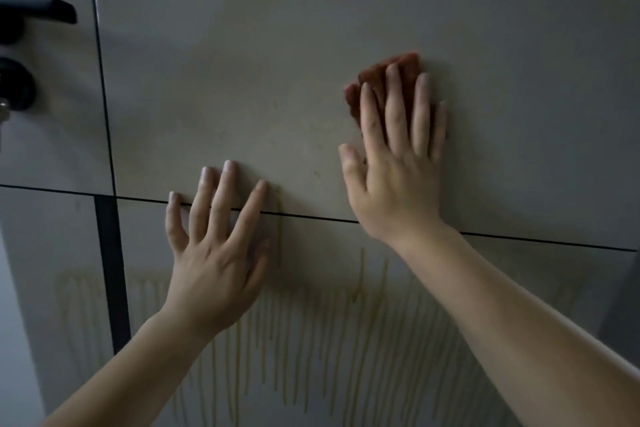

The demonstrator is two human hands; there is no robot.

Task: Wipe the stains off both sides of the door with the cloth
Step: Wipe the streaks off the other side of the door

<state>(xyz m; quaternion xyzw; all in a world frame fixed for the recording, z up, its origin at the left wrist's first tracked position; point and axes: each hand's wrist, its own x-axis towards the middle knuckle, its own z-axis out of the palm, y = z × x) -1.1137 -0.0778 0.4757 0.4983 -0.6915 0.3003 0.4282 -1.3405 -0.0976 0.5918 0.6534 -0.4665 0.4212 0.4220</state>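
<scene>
Two bare hands are laid flat against a grey panelled door (242,45), seen from a head-worn camera in dim light. The left hand (214,253) is spread across a thin dark horizontal groove (519,239), its fingers straight and fanned apart, the fingertips set on the upper panel and the palm on the lower one; nothing is held in it. The right hand (394,166) is placed higher and to the right on the upper panel, where a reddish-brown cloth (407,61) is pressed against the door beneath its straight, slightly parted fingers. The thumb is held out to the left, off the cloth. The cloth's edges are seen above and to the left of the fingertips. Pale yellowish drip stains (311,340) are streaked down the lower panel, below both hands and behind the forearms. A dark lever handle (38,7) is mounted at the upper left, with a round lock (15,87) just beneath it.
</scene>
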